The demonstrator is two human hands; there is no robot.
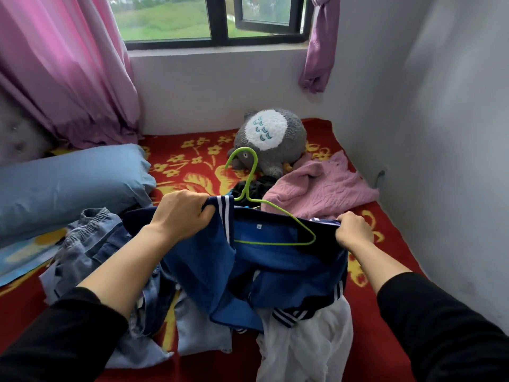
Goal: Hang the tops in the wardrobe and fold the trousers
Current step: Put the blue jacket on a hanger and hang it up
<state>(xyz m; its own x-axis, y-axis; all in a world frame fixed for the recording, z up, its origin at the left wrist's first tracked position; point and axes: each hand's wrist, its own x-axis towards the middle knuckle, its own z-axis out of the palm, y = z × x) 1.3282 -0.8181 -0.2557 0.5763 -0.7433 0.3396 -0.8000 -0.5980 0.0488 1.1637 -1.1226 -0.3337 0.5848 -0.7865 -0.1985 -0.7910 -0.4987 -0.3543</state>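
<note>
I hold a blue top with a navy, white-striped collar (264, 260) up over the bed. My left hand (183, 213) grips its left shoulder by the striped collar. My right hand (354, 230) grips its right shoulder. A green wire hanger (248, 186) sits inside the neck opening, its hook pointing up and its right arm reaching to my right hand. Denim trousers (91, 244) lie crumpled at the left, under my left forearm. A white garment (305, 340) lies below the top. Behind it a pink knitted top (319, 186) is spread on the bed.
The bed has a red blanket with yellow flowers (192, 161). A blue pillow (68, 183) lies at the left, and a grey plush toy (272, 139) sits under the window. Pink curtains (63, 70) hang at the left. A white wall (440, 133) borders the right side.
</note>
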